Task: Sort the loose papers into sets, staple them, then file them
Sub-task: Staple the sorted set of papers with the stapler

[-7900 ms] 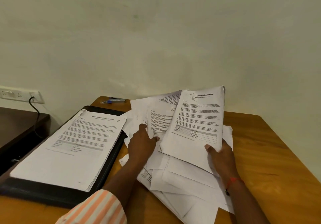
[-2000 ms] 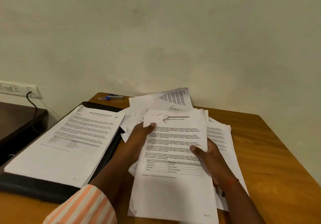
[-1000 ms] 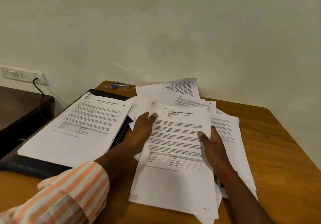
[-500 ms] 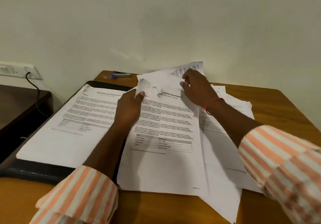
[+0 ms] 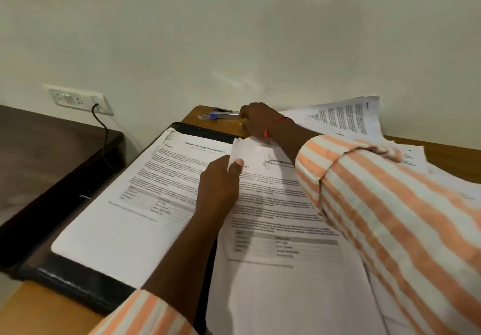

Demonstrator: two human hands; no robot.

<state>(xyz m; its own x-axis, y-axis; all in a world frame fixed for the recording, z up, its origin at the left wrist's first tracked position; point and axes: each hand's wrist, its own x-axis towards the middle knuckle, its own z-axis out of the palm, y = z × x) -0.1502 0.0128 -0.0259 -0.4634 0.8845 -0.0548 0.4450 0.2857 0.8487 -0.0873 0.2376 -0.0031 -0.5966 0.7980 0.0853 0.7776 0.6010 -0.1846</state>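
Observation:
A printed paper set (image 5: pixel 273 217) lies on the wooden table (image 5: pixel 442 150). My left hand (image 5: pixel 221 181) pinches its curled top-left corner, thumb on top. My right hand (image 5: pixel 257 122) reaches across to the far corner, its fingers curled over the right end of a silver and blue stapler (image 5: pixel 223 114). Left of the set, an open black folder (image 5: pixel 78 282) carries a stack of printed sheets (image 5: pixel 130 204). More loose papers (image 5: pixel 346 118) lie piled at the back right, partly hidden by my right sleeve.
The wall stands right behind the table. A wall socket (image 5: pixel 78 100) with a black cable hangs at the left. A dark lower side table (image 5: pixel 39 147) adjoins the folder's left edge.
My right hand left the top of the paper set and reached left and back to the stapler. My left hand kept hold of the set's corner.

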